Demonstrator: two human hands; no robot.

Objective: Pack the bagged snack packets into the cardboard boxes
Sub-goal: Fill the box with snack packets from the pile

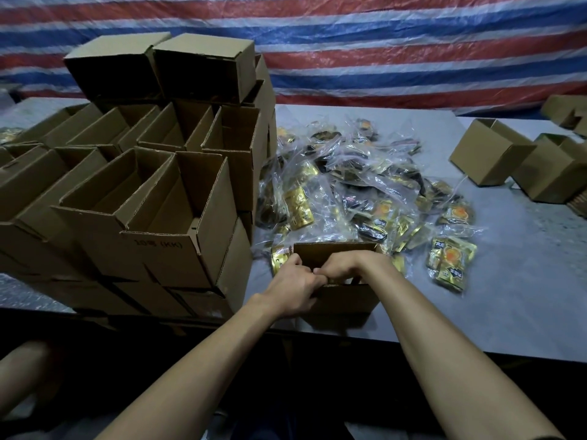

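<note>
Both hands were at work on one open box [344, 300] that stood at the near edge of the tabletop [514, 290], just in front of the heap of bagged snack packets [349, 185]. The left hand [293, 285] had its fingers curled over the box's near rim. The right hand [343, 267] met it knuckle to knuckle, with its fingers hooked down over the same rim. The step looked like settling or closing this box, though the hands hid the opening, so whether a bag already lay inside could not be told. The next move probably called for either freeing one hand to reach forward into the heap or folding the far flap [333, 254] down toward the body. Room was tight on the left, where the stack of empty boxes [158, 201] rose close beside the left wrist with its corner well above the hands. The heap pressed against the box's far side, and a loose bag [451, 263] lay just to the right. Farther right the tabletop lay open as far as a few more boxes [490, 155], and the near edge dropped off just behind the box.
</note>
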